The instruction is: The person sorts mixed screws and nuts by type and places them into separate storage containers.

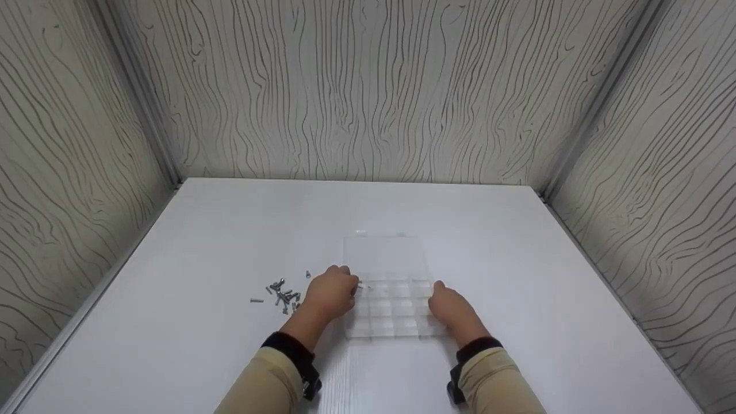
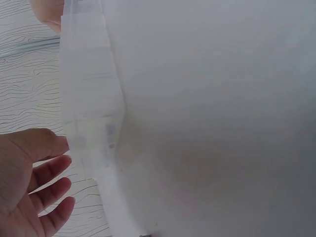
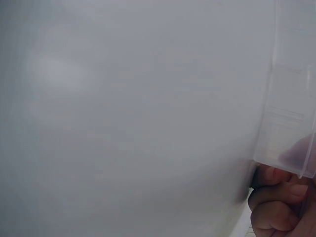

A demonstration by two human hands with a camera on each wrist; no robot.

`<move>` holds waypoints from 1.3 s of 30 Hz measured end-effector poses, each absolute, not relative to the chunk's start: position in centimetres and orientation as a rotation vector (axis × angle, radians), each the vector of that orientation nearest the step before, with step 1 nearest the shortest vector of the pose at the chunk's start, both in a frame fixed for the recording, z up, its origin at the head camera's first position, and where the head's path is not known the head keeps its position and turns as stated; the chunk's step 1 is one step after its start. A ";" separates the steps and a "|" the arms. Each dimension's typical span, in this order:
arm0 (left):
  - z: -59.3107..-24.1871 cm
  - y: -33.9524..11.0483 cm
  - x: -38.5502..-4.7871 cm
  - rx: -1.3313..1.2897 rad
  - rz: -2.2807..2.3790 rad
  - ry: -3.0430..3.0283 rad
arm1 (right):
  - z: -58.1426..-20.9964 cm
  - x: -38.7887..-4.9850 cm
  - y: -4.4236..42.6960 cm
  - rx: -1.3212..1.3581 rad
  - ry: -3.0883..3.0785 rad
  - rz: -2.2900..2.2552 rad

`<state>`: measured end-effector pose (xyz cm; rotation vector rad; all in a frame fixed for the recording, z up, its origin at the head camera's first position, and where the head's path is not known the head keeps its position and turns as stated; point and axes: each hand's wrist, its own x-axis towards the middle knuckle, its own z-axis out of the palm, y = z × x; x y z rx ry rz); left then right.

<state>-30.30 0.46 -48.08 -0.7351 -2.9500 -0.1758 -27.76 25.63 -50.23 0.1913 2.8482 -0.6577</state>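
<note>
A clear plastic compartment box [image 1: 382, 335] lies on the white table with its lid [image 1: 384, 253] folded back, away from me. My left hand [image 1: 332, 292] is at the box's left edge. In the left wrist view its fingers [image 2: 54, 195] are loosely bent and spread, and one fingertip meets the box wall. A small metal piece [image 1: 367, 287] shows beside that hand, over or in a left compartment; which one cannot be told. My right hand [image 1: 456, 310] grips the box's right side, its fingers [image 3: 276, 217] curled by a corner of the clear wall [image 3: 286, 113].
Several metal screws [image 1: 286, 296] lie in a loose heap left of my left hand. One screw [image 1: 257, 300] lies apart on the left, and another [image 1: 308, 274] sits nearer the box. Wood-grain patterned panels [image 1: 356, 92] stand around the white table [image 1: 517, 259].
</note>
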 end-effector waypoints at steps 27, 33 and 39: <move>-46.4 -5.0 -28.6 -0.469 -0.372 -3.342 | -50.2 -27.9 25.6 0.188 2.826 -0.619; -47.0 -5.0 -28.5 -0.424 -0.396 -3.361 | -50.1 -27.9 25.6 0.169 2.849 -0.623; -47.5 -5.1 -28.4 -0.454 -0.311 -3.328 | -50.4 -27.9 25.7 0.170 2.867 -0.653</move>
